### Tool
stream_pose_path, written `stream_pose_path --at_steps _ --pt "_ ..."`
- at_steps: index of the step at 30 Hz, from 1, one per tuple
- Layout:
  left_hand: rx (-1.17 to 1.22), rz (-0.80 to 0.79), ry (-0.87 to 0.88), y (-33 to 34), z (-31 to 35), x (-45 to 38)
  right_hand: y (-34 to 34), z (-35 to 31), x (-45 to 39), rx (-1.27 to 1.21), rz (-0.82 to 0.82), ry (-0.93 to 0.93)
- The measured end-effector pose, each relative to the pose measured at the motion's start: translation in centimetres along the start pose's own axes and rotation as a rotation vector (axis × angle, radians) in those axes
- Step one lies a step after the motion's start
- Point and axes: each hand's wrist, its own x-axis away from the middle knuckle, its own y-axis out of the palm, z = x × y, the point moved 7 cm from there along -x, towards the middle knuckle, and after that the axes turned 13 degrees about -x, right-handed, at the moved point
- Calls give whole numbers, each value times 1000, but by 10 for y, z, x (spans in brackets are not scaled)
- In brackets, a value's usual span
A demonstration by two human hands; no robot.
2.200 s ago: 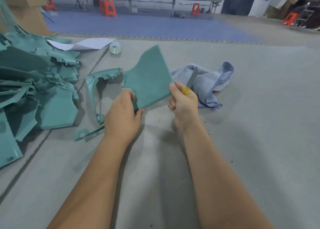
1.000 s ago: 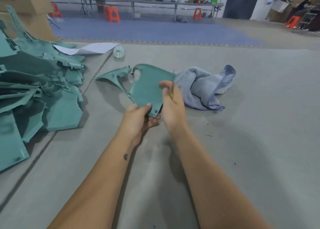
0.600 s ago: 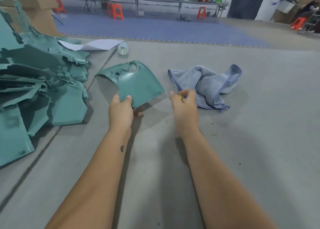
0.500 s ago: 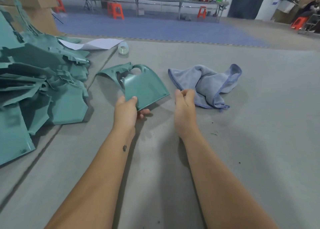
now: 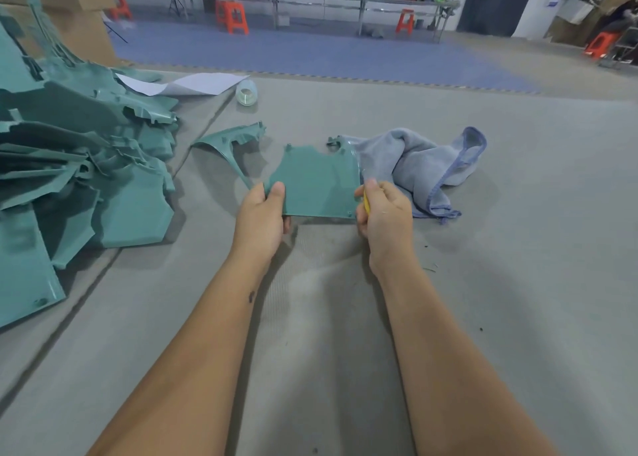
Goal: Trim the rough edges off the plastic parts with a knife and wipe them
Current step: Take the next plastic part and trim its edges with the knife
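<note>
A teal plastic part (image 5: 316, 183) is held above the grey table, its flat face toward me. My left hand (image 5: 264, 214) grips its lower left corner with the thumb on the face. My right hand (image 5: 385, 214) is closed on a yellow-handled knife (image 5: 366, 203) at the part's right edge; the blade is hidden against that edge. A blue-grey cloth (image 5: 417, 165) lies crumpled just behind the part, to the right of it.
A large pile of teal plastic parts (image 5: 76, 165) fills the left of the grey table (image 5: 518, 283). A sheet of paper (image 5: 193, 84) and a tape roll (image 5: 247, 93) lie beyond. Small shavings dot the table near my right wrist.
The part has been turned in my left hand so its flat face points at me. My right hand has come back to its right edge with the knife.
</note>
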Motion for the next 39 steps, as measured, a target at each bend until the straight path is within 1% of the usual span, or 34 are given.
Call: stream_pose_path --at_steps 1,3,5,6,9,12,14,16,19,23,24,27,28,30,32,36,37,39 --pt "67 -15 -37 1 -1 -1 -1 -3 0 -18 9 -29" --pt "253 -101 -139 6 -4 -2 -4 -10 1 -40 27 -85" --pt "437 -193 -225 14 -6 -1 -5 -12 1 -45 38 -102" --pt "503 -212 -243 16 -6 -1 -5 -12 1 -35 45 -102" --pt "672 -199 -265 20 -6 0 -4 -9 4 9 51 -94" --pt "811 -192 -285 21 -6 0 10 -4 8 20 -43 -81" --pt "767 -198 -288 21 -8 0 21 -2 9 34 -125 -80" --pt "633 -213 -279 21 -8 2 27 -3 10 63 -167 -87" --pt "420 -259 -217 23 -5 4 22 -4 9 87 -148 -84" --pt "251 -310 -144 29 0 9 20 -14 11 139 -116 -197" --pt "217 -305 -134 30 1 10 21 -14 11 139 -105 -191" --pt "115 -248 -86 31 1 10 20 -9 9 67 -79 -50" --pt "65 -218 -61 31 1 9 19 -10 8 48 -82 -36" --pt "-32 -175 9 30 3 8 18 -14 8 96 -72 -74" --pt "-24 -151 47 30 5 8 16 -17 9 146 -41 -136" --pt "211 -39 -24 20 0 9 14 -22 10 203 13 -230" --pt "250 -7 -41 18 -2 8 15 -21 10 173 -16 -205" --pt "294 37 -65 13 -5 7 23 -12 12 48 -142 -75"
